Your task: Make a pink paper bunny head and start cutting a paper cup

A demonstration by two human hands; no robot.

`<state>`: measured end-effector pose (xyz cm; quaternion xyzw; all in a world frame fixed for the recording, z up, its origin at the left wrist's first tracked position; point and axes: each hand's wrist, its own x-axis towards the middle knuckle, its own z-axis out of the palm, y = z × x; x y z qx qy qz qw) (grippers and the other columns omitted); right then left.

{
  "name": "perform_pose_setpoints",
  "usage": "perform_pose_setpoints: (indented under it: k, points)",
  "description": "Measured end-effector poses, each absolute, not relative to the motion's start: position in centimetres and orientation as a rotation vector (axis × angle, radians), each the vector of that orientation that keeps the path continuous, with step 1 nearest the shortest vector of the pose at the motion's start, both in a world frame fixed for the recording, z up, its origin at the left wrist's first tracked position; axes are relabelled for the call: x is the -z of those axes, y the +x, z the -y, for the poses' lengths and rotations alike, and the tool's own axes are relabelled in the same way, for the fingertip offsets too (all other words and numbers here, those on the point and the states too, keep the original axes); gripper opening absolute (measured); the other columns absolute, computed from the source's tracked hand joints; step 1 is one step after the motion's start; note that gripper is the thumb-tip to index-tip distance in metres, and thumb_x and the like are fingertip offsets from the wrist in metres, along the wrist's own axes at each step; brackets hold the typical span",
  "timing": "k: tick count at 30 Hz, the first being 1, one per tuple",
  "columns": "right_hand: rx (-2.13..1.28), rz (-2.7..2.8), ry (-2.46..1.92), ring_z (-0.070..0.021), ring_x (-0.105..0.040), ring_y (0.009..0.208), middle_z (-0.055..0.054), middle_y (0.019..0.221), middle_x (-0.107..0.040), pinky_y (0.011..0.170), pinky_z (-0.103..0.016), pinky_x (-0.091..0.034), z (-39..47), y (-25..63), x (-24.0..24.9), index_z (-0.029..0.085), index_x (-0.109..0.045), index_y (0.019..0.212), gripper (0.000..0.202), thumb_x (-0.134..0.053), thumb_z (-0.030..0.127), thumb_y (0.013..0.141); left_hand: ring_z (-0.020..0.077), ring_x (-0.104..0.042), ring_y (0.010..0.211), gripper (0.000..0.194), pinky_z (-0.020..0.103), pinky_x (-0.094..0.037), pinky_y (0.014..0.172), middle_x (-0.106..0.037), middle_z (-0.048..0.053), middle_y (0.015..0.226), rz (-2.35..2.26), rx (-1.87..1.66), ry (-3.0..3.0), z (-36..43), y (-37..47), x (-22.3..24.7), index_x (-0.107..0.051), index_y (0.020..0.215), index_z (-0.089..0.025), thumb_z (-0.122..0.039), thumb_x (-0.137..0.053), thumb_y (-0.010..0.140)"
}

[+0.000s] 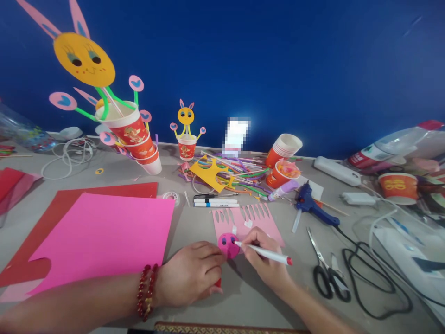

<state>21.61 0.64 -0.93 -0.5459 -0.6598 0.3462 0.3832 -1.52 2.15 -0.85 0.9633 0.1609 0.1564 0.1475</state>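
A white marker (pixel 274 255) meets a small pink circle (pixel 230 251).
The right hand's (pixel 271 273) fingers are clamped on the marker; the circle overlaps the pale pink paper (pixel 271 232) on the table (pixel 189 227). The left hand's (pixel 193 273) fingers lie close together at its edge (whether they grip the red scrap (pixel 218 282) underneath, I cannot tell). Too light a hold could let the circle slide, smearing ink.

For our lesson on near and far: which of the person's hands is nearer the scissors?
Right. The right hand, holding a marker, is left of the scissors; the left hand is farther left, beside the pink circle.
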Motion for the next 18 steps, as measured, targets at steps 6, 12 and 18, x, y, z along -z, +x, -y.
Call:
perform_pose_setpoints:
  k: [6,12,18]
  points:
    - [-0.902,1.800,-1.325,-0.0115,-0.045,0.050,0.004,0.055,-0.051,0.049,-0.023,-0.034,-1.2,20.1,0.7,0.021,-0.051,0.061,0.016,-0.049,0.013,0.076,0.0214,-0.058,0.109,0.027,0.035,-0.044,0.099,-0.069,0.006,0.108,-0.453,-0.459,2.809,-2.3,-1.5,0.7,-0.062,0.090,-0.016,-0.042,-0.059,0.091]
    - [-0.855,1.831,-1.329,-0.0112,-0.044,0.049,0.004,0.054,-0.049,0.050,-0.023,-0.034,-1.3,20.0,1.4,0.021,-0.048,0.060,0.019,-0.048,0.014,0.077,0.0215,-0.058,0.109,0.024,0.035,-0.045,0.098,-0.069,0.007,0.110,-0.434,-0.476,2.804,-2.4,-1.6,0.7,-0.062,0.089,-0.016,-0.040,-0.060,0.091]
    - [-0.855,1.863,-1.344,-0.0115,-0.046,0.050,0.004,0.055,-0.052,0.050,-0.023,-0.034,-1.3,20.0,1.3,0.021,-0.049,0.061,0.017,-0.047,0.014,0.076,0.0219,-0.058,0.108,0.025,0.035,-0.045,0.098,-0.069,0.008,0.108,-0.443,-0.482,2.794,-2.3,-1.6,1.0,-0.062,0.089,-0.017,-0.041,-0.059,0.091]
